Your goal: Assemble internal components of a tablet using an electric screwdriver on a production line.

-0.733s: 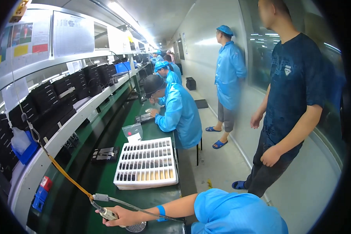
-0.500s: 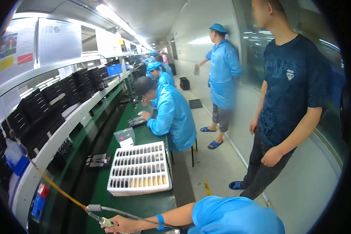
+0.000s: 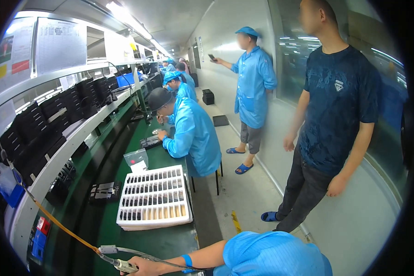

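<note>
At the lower edge, my right hand [image 3: 145,267] is closed around a cream electric screwdriver [image 3: 125,266], its far part cut off by the picture's edge. A grey plug [image 3: 108,249] joins the tool's top, and its grey cable runs back along my wrist. An orange cord [image 3: 69,228] rises from the tool to the upper left. My wrist wears a blue strap [image 3: 187,261]. Beyond the hand, apart from it, a white foam tray [image 3: 154,223] of small dark and yellowish parts lies on the green bench [image 3: 158,241]. My left hand is out of view.
A clear plastic bag [image 3: 136,158] and a black fixture [image 3: 105,191] lie by the tray. The shelf on the left bears black bins [image 3: 32,124]. A co-worker [image 3: 193,131] sits bent over the bench. Two people stand right: one in blue [image 3: 254,87], one in a dark shirt [image 3: 338,106].
My view has turned slightly, so the scene sits further left. My hand and the screwdriver are lower in the picture. The standing person in blue has raised a phone; the dark-shirted person's hand has dropped.
</note>
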A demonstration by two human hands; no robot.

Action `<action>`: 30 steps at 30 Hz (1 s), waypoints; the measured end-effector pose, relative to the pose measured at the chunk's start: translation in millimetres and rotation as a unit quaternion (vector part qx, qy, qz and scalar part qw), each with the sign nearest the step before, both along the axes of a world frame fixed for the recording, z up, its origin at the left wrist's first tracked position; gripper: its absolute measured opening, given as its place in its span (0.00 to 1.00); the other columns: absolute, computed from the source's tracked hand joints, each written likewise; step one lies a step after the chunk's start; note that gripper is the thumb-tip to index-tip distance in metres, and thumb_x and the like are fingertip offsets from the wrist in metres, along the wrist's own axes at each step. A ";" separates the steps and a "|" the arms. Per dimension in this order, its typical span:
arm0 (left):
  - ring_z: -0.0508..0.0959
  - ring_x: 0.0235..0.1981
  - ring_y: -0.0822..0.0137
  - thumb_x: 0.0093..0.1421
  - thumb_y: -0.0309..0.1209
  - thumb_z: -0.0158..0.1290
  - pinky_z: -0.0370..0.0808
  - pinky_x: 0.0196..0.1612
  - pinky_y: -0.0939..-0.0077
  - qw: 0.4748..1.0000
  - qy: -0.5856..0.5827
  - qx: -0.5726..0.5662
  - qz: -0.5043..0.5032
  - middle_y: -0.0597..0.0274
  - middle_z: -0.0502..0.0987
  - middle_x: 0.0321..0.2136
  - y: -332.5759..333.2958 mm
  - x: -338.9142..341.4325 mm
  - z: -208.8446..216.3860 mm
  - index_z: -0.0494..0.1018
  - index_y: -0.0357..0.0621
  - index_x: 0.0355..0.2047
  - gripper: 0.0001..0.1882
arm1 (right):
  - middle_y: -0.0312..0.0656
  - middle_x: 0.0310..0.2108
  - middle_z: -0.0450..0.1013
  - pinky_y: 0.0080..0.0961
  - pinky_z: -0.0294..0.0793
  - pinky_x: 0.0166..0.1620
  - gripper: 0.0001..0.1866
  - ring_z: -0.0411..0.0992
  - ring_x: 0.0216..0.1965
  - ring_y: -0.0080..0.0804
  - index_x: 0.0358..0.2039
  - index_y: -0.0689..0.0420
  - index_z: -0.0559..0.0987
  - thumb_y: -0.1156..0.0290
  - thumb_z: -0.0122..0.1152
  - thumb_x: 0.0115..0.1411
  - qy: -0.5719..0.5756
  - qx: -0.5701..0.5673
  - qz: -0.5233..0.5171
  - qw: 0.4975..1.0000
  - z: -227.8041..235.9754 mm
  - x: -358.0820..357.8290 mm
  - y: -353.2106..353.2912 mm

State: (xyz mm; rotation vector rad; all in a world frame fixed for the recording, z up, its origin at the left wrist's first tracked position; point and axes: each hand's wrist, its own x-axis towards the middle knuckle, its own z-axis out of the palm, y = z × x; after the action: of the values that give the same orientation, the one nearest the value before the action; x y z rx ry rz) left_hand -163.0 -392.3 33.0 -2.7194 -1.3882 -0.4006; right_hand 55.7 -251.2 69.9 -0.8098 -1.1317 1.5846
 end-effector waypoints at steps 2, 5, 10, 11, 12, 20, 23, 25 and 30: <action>0.69 0.57 0.36 0.57 0.34 0.57 0.66 0.59 0.45 0.993 -0.117 -0.019 -0.023 0.40 0.73 0.53 5.3 -8.2 -17.9 0.78 0.39 0.42 0.16 | 0.33 0.23 0.76 0.23 0.71 0.31 0.12 0.71 0.25 0.20 0.30 0.59 0.81 0.65 0.75 0.52 -0.110 0.160 -0.095 0.976 33.5 1.9 -20.1; 0.68 0.57 0.36 0.57 0.34 0.58 0.65 0.60 0.46 0.955 -0.287 -0.049 -0.060 0.40 0.73 0.54 10.5 -15.2 -40.7 0.79 0.39 0.43 0.16 | 0.32 0.25 0.76 0.24 0.71 0.32 0.12 0.72 0.28 0.20 0.31 0.58 0.81 0.67 0.75 0.51 -0.154 0.094 -0.100 0.978 52.6 3.3 -34.5; 0.70 0.55 0.33 0.59 0.36 0.52 0.64 0.59 0.37 0.964 -0.258 -0.052 -0.041 0.42 0.74 0.51 6.0 -11.9 -36.6 0.78 0.42 0.44 0.16 | 0.33 0.25 0.76 0.23 0.71 0.31 0.10 0.71 0.27 0.21 0.31 0.59 0.80 0.70 0.73 0.53 -0.099 0.194 -0.104 0.971 -10.7 -11.3 0.2; 0.72 0.51 0.30 0.62 0.39 0.45 0.64 0.57 0.27 0.973 -0.226 -0.024 -0.048 0.43 0.75 0.48 6.5 -10.4 -36.3 0.78 0.44 0.43 0.17 | 0.34 0.24 0.75 0.23 0.71 0.29 0.09 0.71 0.26 0.23 0.32 0.60 0.79 0.73 0.71 0.53 -0.084 0.229 -0.095 0.965 -27.6 -12.9 10.2; 0.72 0.51 0.30 0.62 0.39 0.45 0.64 0.57 0.27 0.973 -0.226 -0.028 -0.045 0.43 0.75 0.48 7.0 -11.5 -38.6 0.78 0.44 0.43 0.17 | 0.34 0.24 0.75 0.23 0.71 0.29 0.09 0.71 0.26 0.23 0.32 0.60 0.79 0.73 0.71 0.53 -0.083 0.225 -0.093 0.966 -25.7 -11.3 11.6; 0.72 0.51 0.29 0.57 0.34 0.56 0.69 0.56 0.37 0.977 -0.200 0.006 -0.076 0.35 0.75 0.47 6.9 -12.8 -28.7 0.79 0.37 0.41 0.15 | 0.34 0.23 0.68 0.22 0.65 0.34 0.11 0.64 0.28 0.20 0.29 0.60 0.73 0.68 0.65 0.59 -0.047 0.208 -0.050 0.976 12.5 -11.1 8.0; 0.71 0.53 0.31 0.53 0.32 0.61 0.69 0.56 0.42 0.977 -0.211 -0.028 -0.003 0.36 0.74 0.50 2.0 2.9 0.5 0.79 0.34 0.38 0.15 | 0.31 0.24 0.68 0.20 0.65 0.35 0.09 0.64 0.29 0.18 0.31 0.59 0.73 0.69 0.65 0.59 -0.022 0.219 -0.037 0.975 10.5 -15.9 16.3; 0.70 0.54 0.31 0.54 0.32 0.60 0.68 0.58 0.44 0.975 -0.220 -0.041 0.011 0.36 0.74 0.51 1.1 5.8 8.3 0.79 0.33 0.38 0.15 | 0.31 0.24 0.68 0.21 0.63 0.33 0.09 0.63 0.28 0.17 0.31 0.59 0.73 0.70 0.64 0.59 -0.024 0.210 -0.021 0.977 18.4 -15.1 20.8; 0.68 0.57 0.33 0.55 0.32 0.59 0.65 0.60 0.46 0.971 -0.222 -0.075 0.045 0.35 0.72 0.53 -3.4 2.5 9.1 0.79 0.32 0.40 0.16 | 0.31 0.22 0.67 0.21 0.63 0.31 0.09 0.64 0.26 0.17 0.29 0.58 0.73 0.71 0.64 0.59 -0.058 0.274 -0.049 0.959 11.5 -22.2 43.5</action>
State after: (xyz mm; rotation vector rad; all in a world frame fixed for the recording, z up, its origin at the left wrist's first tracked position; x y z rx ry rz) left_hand -160.6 -395.7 42.1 -2.7811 -1.6968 -0.9840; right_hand 33.5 -207.8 81.4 -0.5764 -1.4993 1.0684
